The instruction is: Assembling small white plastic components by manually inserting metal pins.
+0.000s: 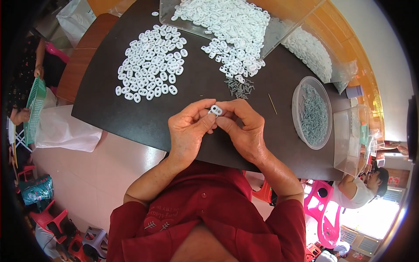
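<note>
My left hand [188,129] and my right hand [242,128] meet above the near edge of a dark table [131,115]. Between the fingertips of both hands sits a small white plastic piece with two holes [216,110]. A flat heap of the same white pieces [150,62] lies on the table to the far left. A bigger heap [231,30] spills from a clear tray at the far centre. A little pile of small grey metal parts [239,87] lies just beyond my hands.
A round clear bowl of grey metal parts [312,112] stands at the right, with a clear box [349,139] beside it. Another person sits at the right; a hand holds a green basket [36,105] at the left. Pink and red plastic chairs stand on the floor.
</note>
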Demonstrator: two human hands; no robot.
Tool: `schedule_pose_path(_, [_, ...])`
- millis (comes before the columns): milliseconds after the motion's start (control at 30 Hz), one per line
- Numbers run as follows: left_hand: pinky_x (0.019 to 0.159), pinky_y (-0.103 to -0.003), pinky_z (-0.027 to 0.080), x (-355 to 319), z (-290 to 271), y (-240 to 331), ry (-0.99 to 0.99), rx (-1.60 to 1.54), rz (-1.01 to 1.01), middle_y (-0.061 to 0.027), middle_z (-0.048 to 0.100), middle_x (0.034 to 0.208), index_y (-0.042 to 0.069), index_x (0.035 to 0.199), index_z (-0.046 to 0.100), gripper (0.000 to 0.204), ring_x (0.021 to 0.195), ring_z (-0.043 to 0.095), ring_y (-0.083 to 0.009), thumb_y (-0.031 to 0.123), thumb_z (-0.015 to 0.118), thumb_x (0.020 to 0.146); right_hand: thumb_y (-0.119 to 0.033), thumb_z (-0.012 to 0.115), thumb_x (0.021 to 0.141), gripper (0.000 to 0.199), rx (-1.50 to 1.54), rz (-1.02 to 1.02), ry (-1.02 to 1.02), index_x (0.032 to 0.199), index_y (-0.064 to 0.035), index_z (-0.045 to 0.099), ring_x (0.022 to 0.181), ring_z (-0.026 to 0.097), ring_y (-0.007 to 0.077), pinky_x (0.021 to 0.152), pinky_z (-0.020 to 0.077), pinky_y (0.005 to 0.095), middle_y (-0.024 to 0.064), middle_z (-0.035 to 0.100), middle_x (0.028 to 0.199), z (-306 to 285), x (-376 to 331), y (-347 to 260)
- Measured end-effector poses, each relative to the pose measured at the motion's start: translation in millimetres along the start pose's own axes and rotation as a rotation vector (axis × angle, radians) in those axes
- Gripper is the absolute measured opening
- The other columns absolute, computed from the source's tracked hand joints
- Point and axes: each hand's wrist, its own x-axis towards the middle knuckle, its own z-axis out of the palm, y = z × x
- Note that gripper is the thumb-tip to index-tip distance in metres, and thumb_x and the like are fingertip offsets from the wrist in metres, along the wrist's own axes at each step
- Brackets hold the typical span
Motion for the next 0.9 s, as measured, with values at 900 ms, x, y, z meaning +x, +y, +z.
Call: schedule_pose_path(900, [0.066, -0.02, 0.045, -2, 2, 12, -0.036, -0.029, 0.026, -0.0036, 0.063, 0.086, -0.004, 0.106, 0.062, 0.022, 0.071, 0.054, -0.007, 0.003, 0.061, 0.086, 0.002, 0.07, 0.069, 0.027, -0.338, -0.377, 0.159, 0.096, 0.0008, 0.062, 0.065, 0.055, 0.0192, 0.057, 0.0439, 0.0289, 0.0086, 0.062, 0.08, 8, 1, 2])
